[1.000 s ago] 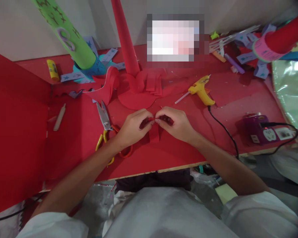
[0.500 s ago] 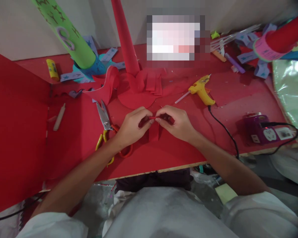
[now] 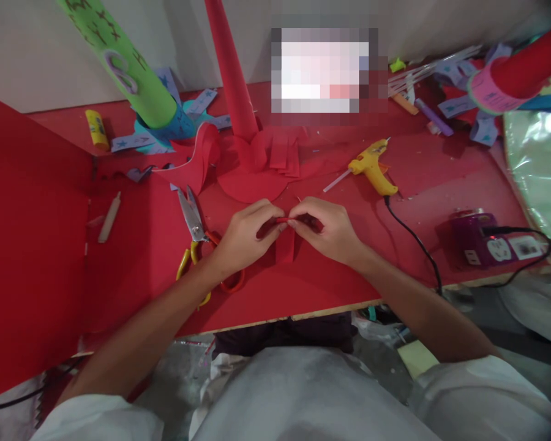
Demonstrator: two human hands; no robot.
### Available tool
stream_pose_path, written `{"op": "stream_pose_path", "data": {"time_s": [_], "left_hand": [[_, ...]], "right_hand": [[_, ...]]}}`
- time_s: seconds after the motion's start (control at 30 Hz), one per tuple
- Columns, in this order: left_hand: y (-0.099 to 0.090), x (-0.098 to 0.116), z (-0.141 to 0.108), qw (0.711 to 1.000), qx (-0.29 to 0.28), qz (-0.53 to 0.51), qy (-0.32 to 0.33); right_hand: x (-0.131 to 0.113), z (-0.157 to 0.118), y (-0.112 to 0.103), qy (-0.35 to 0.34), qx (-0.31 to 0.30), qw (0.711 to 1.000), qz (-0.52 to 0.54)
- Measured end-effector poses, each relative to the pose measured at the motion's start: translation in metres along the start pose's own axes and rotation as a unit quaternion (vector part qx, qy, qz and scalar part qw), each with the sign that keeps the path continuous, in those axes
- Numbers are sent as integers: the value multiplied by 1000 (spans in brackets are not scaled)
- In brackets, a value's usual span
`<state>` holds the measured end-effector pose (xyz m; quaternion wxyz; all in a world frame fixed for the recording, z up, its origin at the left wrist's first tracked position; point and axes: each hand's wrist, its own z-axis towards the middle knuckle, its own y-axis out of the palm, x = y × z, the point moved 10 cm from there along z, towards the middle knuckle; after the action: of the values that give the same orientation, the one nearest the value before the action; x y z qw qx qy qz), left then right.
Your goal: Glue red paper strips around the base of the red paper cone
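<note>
Red strip (image 3: 284,247), pinched, lengthwise toward wearer (image 3: 303,395)

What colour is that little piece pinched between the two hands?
Red; the piece shows best in the head view.

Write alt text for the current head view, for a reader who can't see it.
A person's left hand and right hand pinch a red strip over a red tabletop. Scissors lie beside the left hand, a corded yellow glue gun beyond the right; a green tube and red cone rise behind.
</note>
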<state>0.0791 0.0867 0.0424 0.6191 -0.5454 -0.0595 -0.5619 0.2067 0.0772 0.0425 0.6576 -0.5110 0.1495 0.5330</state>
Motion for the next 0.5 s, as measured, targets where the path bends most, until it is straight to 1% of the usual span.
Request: {"op": "stream_pose_path", "data": {"time_s": [0.17, 0.37, 0.5], "left_hand": [[-3, 0, 0, 1000, 5, 9, -8], [0, 0, -1, 1000, -11, 7, -16], [-2, 0, 0, 1000, 2, 7, -14]], "right_hand": [[2, 0, -1, 14, 4, 1000, 6], [1, 0, 0, 3, -5, 1000, 1], [-1, 1, -2, 2, 5, 1000, -8]]}}
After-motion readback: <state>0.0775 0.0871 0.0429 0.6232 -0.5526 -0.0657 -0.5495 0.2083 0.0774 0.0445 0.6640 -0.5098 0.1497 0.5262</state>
